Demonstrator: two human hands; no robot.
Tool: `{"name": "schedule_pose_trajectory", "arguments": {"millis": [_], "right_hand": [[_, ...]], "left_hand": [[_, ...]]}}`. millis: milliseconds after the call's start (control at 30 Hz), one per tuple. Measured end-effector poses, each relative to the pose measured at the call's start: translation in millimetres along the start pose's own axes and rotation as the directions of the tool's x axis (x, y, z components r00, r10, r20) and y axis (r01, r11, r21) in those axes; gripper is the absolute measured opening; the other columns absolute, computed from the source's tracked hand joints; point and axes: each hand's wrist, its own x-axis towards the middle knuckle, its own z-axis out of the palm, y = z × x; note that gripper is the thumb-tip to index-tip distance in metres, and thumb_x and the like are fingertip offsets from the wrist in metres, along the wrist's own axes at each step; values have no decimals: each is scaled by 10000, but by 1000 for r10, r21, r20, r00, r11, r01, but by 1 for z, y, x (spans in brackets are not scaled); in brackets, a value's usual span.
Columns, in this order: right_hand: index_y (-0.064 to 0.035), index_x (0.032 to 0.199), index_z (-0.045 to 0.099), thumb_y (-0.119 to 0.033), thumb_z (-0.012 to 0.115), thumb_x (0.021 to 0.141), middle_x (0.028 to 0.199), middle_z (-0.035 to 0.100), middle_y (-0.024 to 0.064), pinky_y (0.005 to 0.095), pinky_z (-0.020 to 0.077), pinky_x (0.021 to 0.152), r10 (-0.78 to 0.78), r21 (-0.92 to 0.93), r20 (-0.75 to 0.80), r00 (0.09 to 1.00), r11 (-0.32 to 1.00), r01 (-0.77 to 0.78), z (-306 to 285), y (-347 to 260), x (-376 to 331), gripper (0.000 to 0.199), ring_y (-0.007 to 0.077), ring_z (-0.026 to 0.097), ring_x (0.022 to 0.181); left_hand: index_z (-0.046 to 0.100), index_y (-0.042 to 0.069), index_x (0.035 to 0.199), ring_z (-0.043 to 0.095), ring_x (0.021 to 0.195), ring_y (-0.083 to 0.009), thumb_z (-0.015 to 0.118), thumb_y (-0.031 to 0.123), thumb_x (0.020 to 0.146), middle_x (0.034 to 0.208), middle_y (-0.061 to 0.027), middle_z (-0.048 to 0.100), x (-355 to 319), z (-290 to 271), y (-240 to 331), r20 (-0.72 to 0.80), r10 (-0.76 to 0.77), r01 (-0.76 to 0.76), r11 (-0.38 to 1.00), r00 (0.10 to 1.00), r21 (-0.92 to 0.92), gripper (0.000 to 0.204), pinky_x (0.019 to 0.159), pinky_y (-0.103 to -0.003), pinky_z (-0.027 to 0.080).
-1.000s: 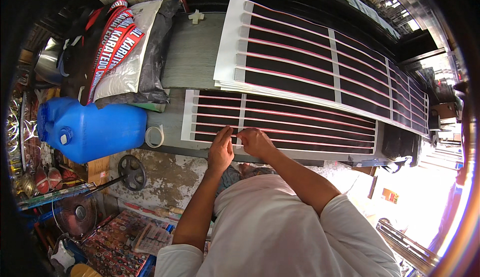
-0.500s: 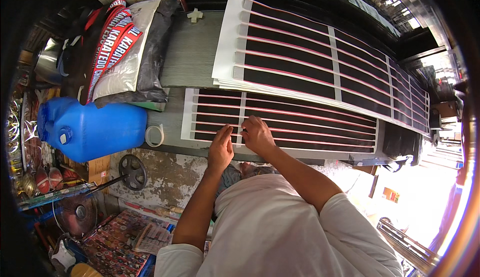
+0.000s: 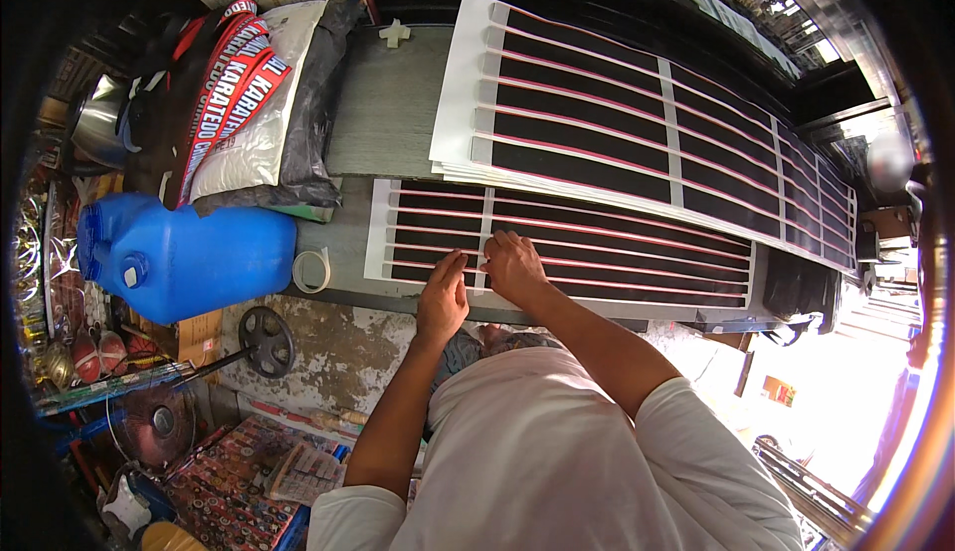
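Note:
A long white sheet [image 3: 379, 230] lies on the grey bench, with rows of black panels divided by thin red-and-white strips and a pale cross band [image 3: 487, 215]. My left hand [image 3: 444, 297] rests at its near edge, left of the band, with its fingers pressed together. Just right of it, my right hand [image 3: 514, 269] bends its fingers down in a pinch over the band. The two hands nearly touch. Whatever lies between the fingertips is too small and partly hidden to name.
Behind lies a stack of similar sheets [image 3: 455, 103], overlapping the far edge of mine. On the left stand a blue jerrycan [image 3: 199, 263] and a roll of white tape [image 3: 312, 271]. Farther back are a stuffed plastic bag [image 3: 269, 143] and a small white cross-shaped piece [image 3: 394, 33].
The whole view has shifted slightly. Both hands keep nearly the same place on the sheet, with the left fingertips moved very little.

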Motion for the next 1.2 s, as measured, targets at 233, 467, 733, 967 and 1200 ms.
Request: {"name": "schedule_pose_trajectory", "arguments": {"millis": [233, 467, 733, 967, 1200], "right_hand": [[-46, 1092, 734, -104, 824, 906, 1115, 672, 156, 516, 550, 947, 104, 176, -173, 980, 982, -73, -13, 22, -23, 214, 387, 663, 1073], [-20, 1195, 723, 78, 724, 880, 1157, 667, 167, 494, 570, 971, 110, 284, -231, 967, 958, -41, -20, 41, -37, 330, 404, 662, 1076], [15, 1246, 741, 50, 682, 856, 1272, 679, 169, 461, 557, 1065, -30, 194, -170, 985, 979, 63, 1, 16, -13, 396, 367, 654, 1182], [24, 1260, 736, 63, 668, 857, 1312, 679, 168, 459, 554, 1083, -58, 158, -190, 980, 984, 89, 0, 16, -21, 411, 371, 650, 1216], [42, 1289, 724, 74, 662, 850, 1394, 658, 191, 467, 534, 1151, -91, 149, -136, 987, 983, 111, -4, 19, -24, 445, 383, 628, 1297]], "left_hand": [[676, 6, 1388, 701, 1275, -377, 677, 0, 1003, 1447, -174, 673, 7, -8, -3, -32, 50, -50, 999, 998, 5, 385, 1062, -445, 601], [665, -33, 1371, 621, 1332, -417, 659, 44, 1034, 1472, -205, 635, 34, -39, -46, -179, -10, 51, 973, 984, 225, 346, 1111, -496, 545], [569, 20, 1555, 525, 1496, -408, 655, 198, 1078, 1657, -182, 522, 26, -33, -72, -55, -166, 173, 875, 985, 452, 517, 1212, -630, 430], [517, 68, 1632, 445, 1591, -348, 558, 318, 1149, 1750, -111, 441, 22, -32, -69, -15, -260, 232, 833, 965, 502, 545, 1266, -763, 267], [624, 55, 1498, 555, 1454, -340, 640, 190, 1062, 1585, -145, 569, 30, -30, -48, -109, -134, 172, 821, 985, 545, 457, 1191, -696, 385]]}}
